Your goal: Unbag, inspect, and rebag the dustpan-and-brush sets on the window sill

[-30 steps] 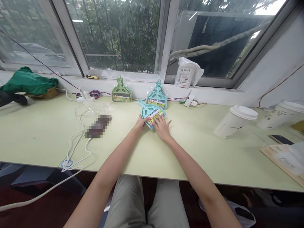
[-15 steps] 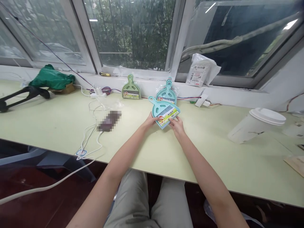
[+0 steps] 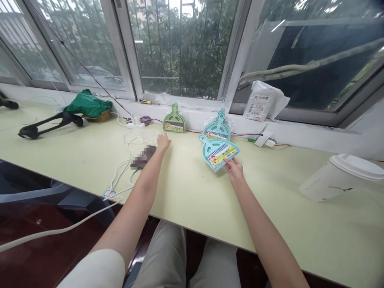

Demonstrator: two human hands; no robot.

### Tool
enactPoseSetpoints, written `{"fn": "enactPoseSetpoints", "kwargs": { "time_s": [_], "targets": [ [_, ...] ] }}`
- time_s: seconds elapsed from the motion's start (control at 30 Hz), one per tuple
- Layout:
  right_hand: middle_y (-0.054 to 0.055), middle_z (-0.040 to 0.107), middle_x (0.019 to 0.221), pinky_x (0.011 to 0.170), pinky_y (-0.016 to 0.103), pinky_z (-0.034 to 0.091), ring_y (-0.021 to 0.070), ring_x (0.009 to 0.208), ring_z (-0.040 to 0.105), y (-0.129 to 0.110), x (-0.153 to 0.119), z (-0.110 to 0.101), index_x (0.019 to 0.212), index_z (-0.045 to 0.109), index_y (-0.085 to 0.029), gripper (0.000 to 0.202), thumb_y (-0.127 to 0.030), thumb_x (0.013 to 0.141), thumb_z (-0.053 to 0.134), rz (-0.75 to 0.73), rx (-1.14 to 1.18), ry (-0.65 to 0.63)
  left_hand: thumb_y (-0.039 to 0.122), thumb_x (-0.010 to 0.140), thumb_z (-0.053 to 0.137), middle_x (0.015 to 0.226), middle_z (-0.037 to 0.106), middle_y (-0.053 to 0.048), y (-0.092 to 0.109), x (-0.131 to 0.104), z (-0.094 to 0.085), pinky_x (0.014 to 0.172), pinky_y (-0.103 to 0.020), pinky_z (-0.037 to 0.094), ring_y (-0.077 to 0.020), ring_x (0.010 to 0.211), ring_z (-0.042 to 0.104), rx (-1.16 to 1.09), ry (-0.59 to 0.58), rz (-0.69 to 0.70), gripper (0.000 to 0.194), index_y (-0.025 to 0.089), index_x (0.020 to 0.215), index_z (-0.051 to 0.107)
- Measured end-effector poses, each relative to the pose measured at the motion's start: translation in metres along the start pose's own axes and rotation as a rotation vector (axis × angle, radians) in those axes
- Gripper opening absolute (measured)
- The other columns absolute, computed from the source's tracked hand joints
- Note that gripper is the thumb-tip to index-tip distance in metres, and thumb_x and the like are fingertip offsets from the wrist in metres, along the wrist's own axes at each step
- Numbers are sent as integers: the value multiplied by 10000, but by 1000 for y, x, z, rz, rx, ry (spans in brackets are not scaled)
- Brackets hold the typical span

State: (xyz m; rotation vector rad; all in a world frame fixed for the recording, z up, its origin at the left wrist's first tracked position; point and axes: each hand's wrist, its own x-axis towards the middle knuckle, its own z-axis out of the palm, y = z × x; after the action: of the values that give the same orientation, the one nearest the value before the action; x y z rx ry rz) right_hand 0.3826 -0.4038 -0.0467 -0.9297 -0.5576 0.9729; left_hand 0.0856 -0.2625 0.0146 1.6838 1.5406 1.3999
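Observation:
My right hand point(image 3: 235, 169) grips the lower edge of a light blue dustpan set point(image 3: 214, 151) with a yellow-green label, tilted above the table. Behind it, more light blue dustpan sets point(image 3: 220, 125) in clear wrap lean against the wall below the window. My left hand point(image 3: 163, 142) is over the table, in front of the green dustpan sets point(image 3: 174, 120), which also lean on the wall. A gap separates it from them. Its fingers are bent and partly hidden, and whether they touch anything is unclear.
A white cup point(image 3: 339, 180) stands on the right of the table point(image 3: 186, 192). White cables point(image 3: 115, 180) and a blurred dark object point(image 3: 144, 157) lie at left. Further back are a power strip point(image 3: 136, 124), a green bag point(image 3: 87, 103) and a black frame point(image 3: 51, 124).
My left hand has let go of the light blue dustpan set and moved left and forward. My right hand still holds the set. The view has shifted slightly.

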Motion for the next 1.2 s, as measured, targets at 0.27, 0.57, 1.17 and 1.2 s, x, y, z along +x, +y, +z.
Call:
{"fn": "enactPoseSetpoints", "kwargs": {
  "time_s": [0.27, 0.57, 1.17, 1.2],
  "targets": [
    [52, 739, 898, 840, 346, 605, 236, 885, 708, -4, 3, 0, 920, 658, -152, 466, -170, 497, 854, 11, 9, 38, 139, 726, 566, 783, 675, -117, -17, 26, 7, 1061, -407, 287, -267, 1086, 579, 254, -278, 91, 113, 172, 666, 655],
    [24, 740, 846, 729, 245, 611, 170, 780, 710, -9, 5, -7, 880, 668, -154, 363, -86, 545, 790, -1, 99, 102, 151, 711, 539, 1061, 721, -23, 11, 33, -56, 1072, -650, 28, -266, 1141, 538, 787, -875, 406, 219, 239, 720, 739],
    [1, 729, 763, 753, 243, 603, 133, 725, 703, -24, 1, -1, 836, 639, -164, 247, -27, 637, 692, 13, 93, 73, 571, 757, 598, 1469, 377, -156, 13, -86, 6, 1066, -404, 333, -290, 1333, 384, 623, -1021, 478, 688, 209, 1330, 477],
    [3, 731, 770, 763, 250, 602, 136, 732, 705, -24, 0, -2, 840, 641, -165, 249, -32, 637, 696, 9, 92, 67, 605, 777, 556, 1498, 328, -165, 12, -86, 10, 1083, -464, 299, -308, 1366, 331, 676, -990, 445, 713, 211, 1359, 433]
  ]
}}
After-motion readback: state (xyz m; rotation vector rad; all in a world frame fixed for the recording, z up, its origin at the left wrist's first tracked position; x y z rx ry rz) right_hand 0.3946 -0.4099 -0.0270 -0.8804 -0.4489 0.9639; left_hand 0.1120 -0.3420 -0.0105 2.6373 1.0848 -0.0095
